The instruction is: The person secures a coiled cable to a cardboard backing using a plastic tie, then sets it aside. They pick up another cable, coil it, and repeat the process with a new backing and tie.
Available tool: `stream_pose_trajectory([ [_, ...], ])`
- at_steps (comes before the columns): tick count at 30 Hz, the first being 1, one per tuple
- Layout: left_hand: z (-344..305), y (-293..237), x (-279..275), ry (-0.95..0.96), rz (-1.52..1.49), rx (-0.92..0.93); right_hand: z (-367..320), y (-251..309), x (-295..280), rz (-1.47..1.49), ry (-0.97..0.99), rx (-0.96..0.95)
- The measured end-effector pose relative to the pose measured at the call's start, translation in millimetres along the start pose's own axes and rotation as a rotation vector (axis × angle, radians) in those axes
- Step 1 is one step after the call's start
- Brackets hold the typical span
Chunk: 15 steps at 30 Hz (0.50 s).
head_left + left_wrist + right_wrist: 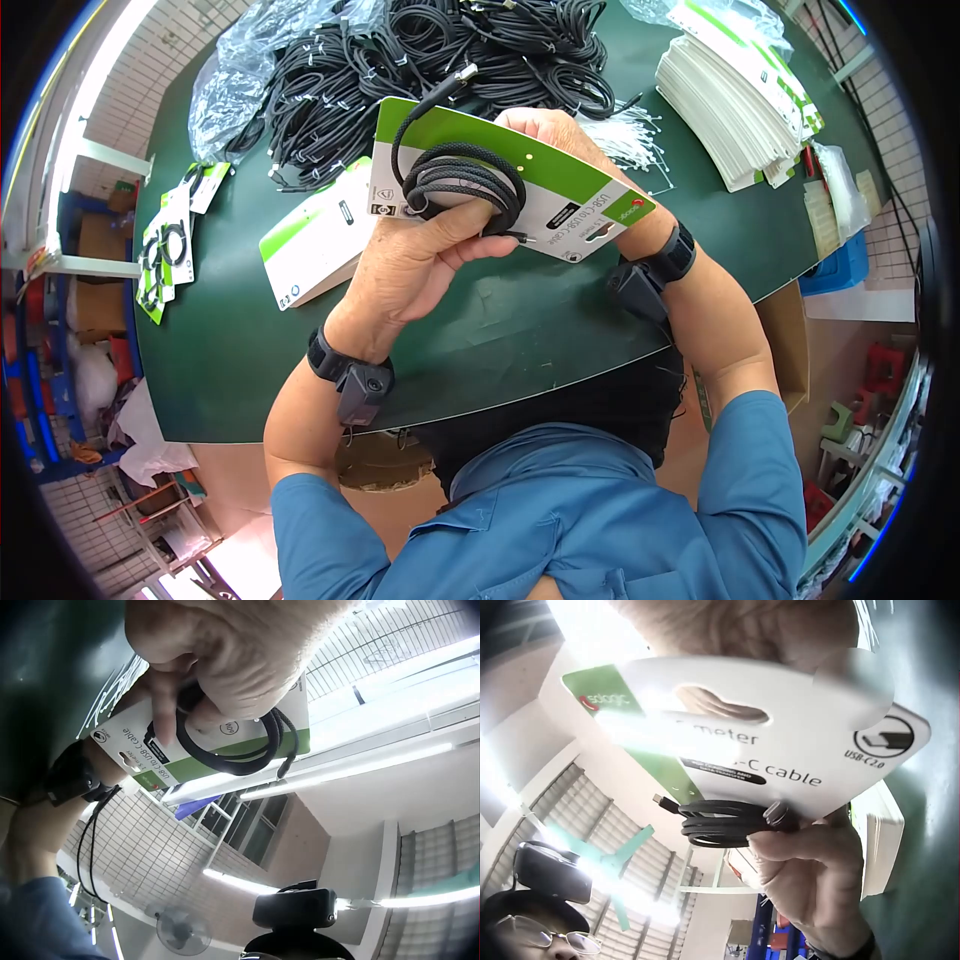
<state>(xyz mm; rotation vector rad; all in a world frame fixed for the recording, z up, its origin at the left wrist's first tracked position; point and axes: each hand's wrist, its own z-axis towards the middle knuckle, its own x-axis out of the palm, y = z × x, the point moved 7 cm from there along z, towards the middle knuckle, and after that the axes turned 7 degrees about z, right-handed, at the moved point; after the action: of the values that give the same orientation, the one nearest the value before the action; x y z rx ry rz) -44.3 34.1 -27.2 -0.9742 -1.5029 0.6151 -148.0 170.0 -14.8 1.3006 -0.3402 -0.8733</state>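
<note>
Hands (412, 258) hold cable (505, 180), card (575, 175) | "USB-C to USB-C Cable" | "USB-C2.0"

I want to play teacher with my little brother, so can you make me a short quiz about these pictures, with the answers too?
1. Pick one: what does the left hand hold?
A) scissors
B) a coiled black cable
C) a roll of tape

2. True or false: in the head view, the printed card hides part of the right hand.

3. Fill the gap: the printed card is white and ____.

Key:
1. B, the thumb lies over the coil.
2. True, the right hand is partly behind it.
3. Green.
</note>
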Motion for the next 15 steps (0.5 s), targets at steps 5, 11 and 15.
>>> stream_pose_trajectory([
  [5, 1, 1, -1, -0.008, 0.064, 0.001, -2, -2, 0, 0.301, 0.01, 0.167],
  [11, 2, 1, 2, 0.006, 0.145, 0.039, -5, -2, 0, 0.476, 0.022, 0.292],
  [15, 5, -9, 2, 0.011, 0.219, 0.13, -5, 14, -6, 0.554, 0.069, 0.192],
])
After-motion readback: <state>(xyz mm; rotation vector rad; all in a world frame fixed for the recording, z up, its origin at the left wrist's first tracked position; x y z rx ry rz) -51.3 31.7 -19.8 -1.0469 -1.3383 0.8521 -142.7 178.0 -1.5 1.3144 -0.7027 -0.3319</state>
